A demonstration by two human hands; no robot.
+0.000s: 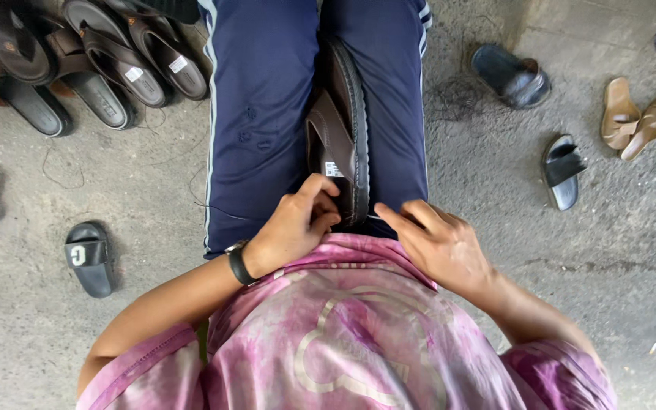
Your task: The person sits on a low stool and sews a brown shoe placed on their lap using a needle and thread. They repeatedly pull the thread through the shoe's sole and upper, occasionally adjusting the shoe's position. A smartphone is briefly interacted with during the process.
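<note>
The left hand (294, 224) is pinching the heel of a brown sandal (339, 140) wedged upright between the knees to steady it, the right hand (434, 239) resting loosely open beside it, with more sandals (93, 61) lying scattered on the concrete floor (153, 190).

Bare concrete floor (153, 182) lies open at middle left and along the right edge of the frame. At upper left a heap of dark sandals (77, 61) blocks the way; a black slide (89, 258) sits lower left. At upper right, two dark slides (533, 114) and tan sandals (635, 114) scatter, with gaps between them.
</note>
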